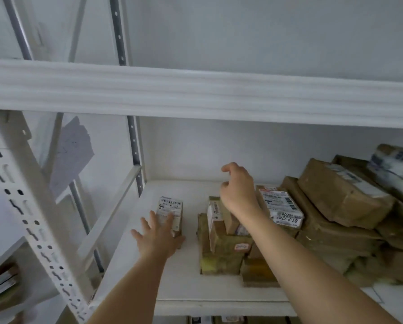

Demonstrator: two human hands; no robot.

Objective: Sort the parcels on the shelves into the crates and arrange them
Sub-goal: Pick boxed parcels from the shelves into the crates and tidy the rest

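A white metal shelf [186, 286] runs in front of me against a pale wall [266, 38], with another white shelf board [195, 94] crossing just above it. My left hand [157, 239] lies flat and spread, fingers straight, resting on the near end of a small labelled parcel [171, 212] that stands alone on the left part of the shelf; my fingertips reach over its printed label, and I am not gripping it. My right hand [239, 190] is raised above the pile of parcels in the middle, fingers loosely curled and thumb bent, holding nothing; whether it brushes the parcel under it I cannot tell, since my wrist hides the spot.

Just below that hand sits a narrow brown parcel [219, 220] with a white label on its side, stacked on a yellowish-brown box [219, 260]. Just beside it to the right lies a parcel with a large white barcode label [281, 205], tilted on the heap. Further right, bigger brown taped parcels [343, 195] are piled up against the wall, one on another, and a parcel wrapped in clear plastic [396, 169] tops the far corner.

On my left a perforated white upright [25, 202] slants across the view, and behind it a sheet of paper [71, 155] hangs. Low on the left, more packages [1, 284] sit on a neighbouring shelf, blurred.
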